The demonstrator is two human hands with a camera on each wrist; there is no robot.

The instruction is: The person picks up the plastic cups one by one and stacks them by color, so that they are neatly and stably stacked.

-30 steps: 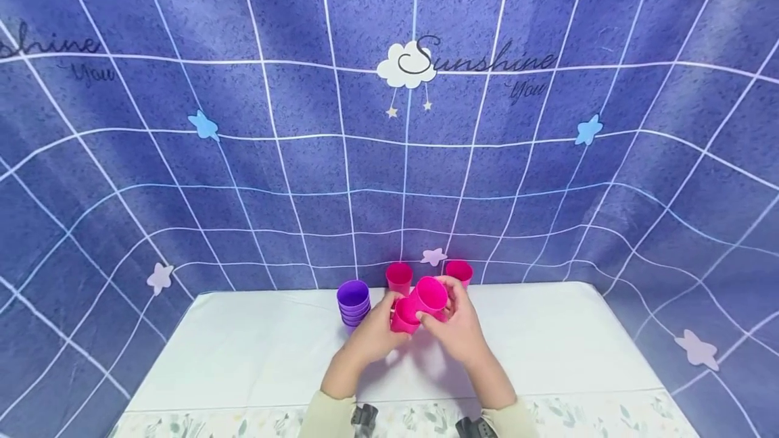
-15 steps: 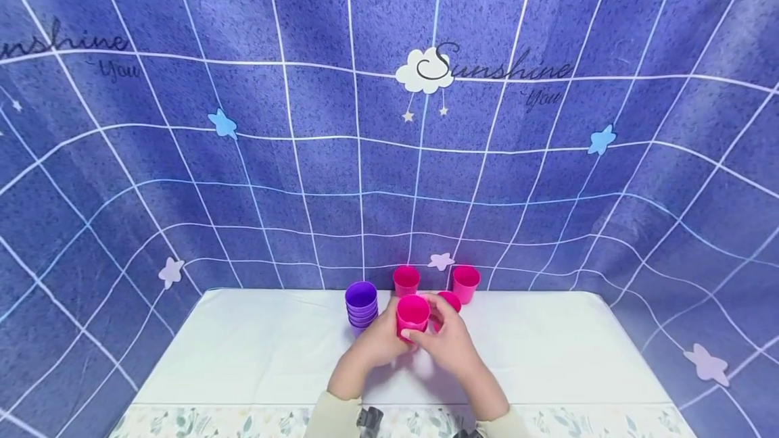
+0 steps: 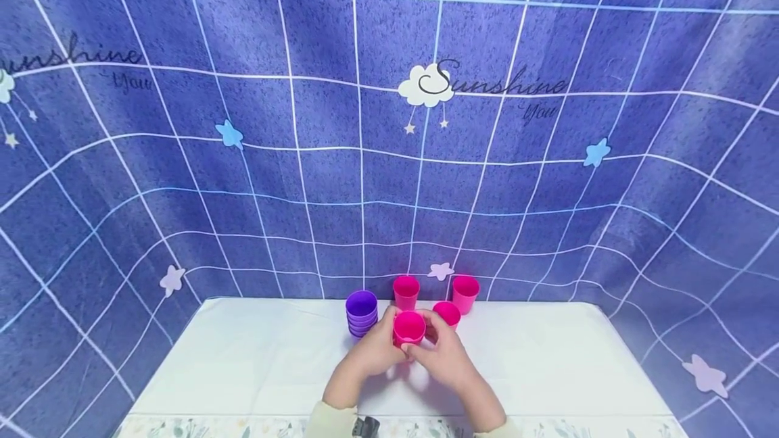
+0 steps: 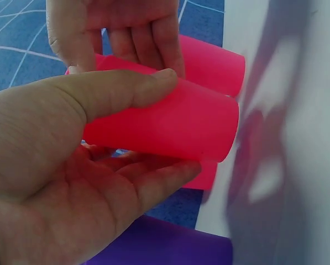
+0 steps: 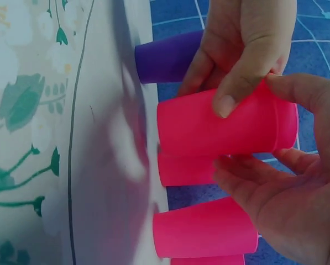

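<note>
In front of me two nested pink cups (image 3: pixel 410 328) are held upright between both hands. My left hand (image 3: pixel 377 345) grips the outer cup (image 4: pixel 170 124), its thumb across the near side and its fingers behind. My right hand (image 3: pixel 449 355) holds the inner cup (image 5: pixel 288 130) by the rim, a short band of which shows beyond the outer one. Just beyond the hands stands a single pink cup (image 3: pixel 448 313). Two more pink cups are farther back, one at left (image 3: pixel 406 292) and one at right (image 3: pixel 465 295).
A stack of several purple cups (image 3: pixel 362 316) stands to the left of my left hand. Behind the white table (image 3: pixel 255 357) hangs a blue gridded curtain (image 3: pixel 389 174), which also bounds both sides. A leaf-patterned cloth strip (image 3: pixel 231 426) runs along the front edge.
My right hand has brought its tilted pink cup left and down into the cup in my left hand. The two now sit nested and upright. The head view has shifted slightly.
</note>
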